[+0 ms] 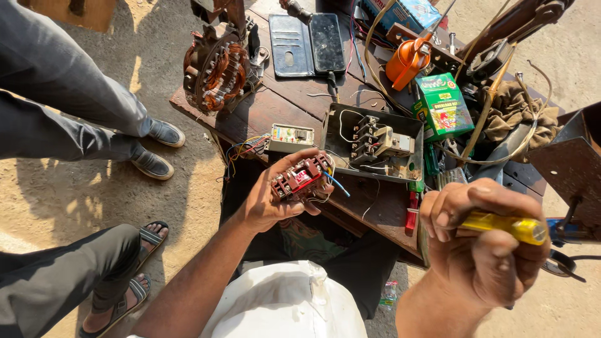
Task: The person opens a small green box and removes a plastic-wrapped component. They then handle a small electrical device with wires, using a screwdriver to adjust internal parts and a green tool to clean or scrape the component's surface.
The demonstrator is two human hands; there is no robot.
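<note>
1. A small electrical switch block [300, 178], dark with red parts and loose wires, one of them blue, sits in the left hand [275, 197], held above the near edge of the wooden workbench [275, 103].
2. The left hand is curled around the block, fingers underneath and thumb along its top side, gripping it firmly.
3. The right hand [485, 241] is closed in a fist around a yellow-handled screwdriver [507, 226]; the handle's end sticks out to the right, and the shaft is hidden behind the hand.
4. Just beyond the block, on the bench, lies an open grey metal box [375, 144] with a contactor and white wires inside.
5. Left of that box rests a small pale control unit [289, 136] with coloured wires trailing off the bench edge.
6. Further back lie a motor stator with copper windings [216, 69], a dark phone in a folding case [310, 44], an orange oil can [407, 59] and a green cardboard box [443, 105].
7. A crumpled brown rag [516, 109] lies at the right end among tools.
8. On the sandy ground to the left stand two other people, one in grey shoes [156, 150], one in sandals [134, 269].
</note>
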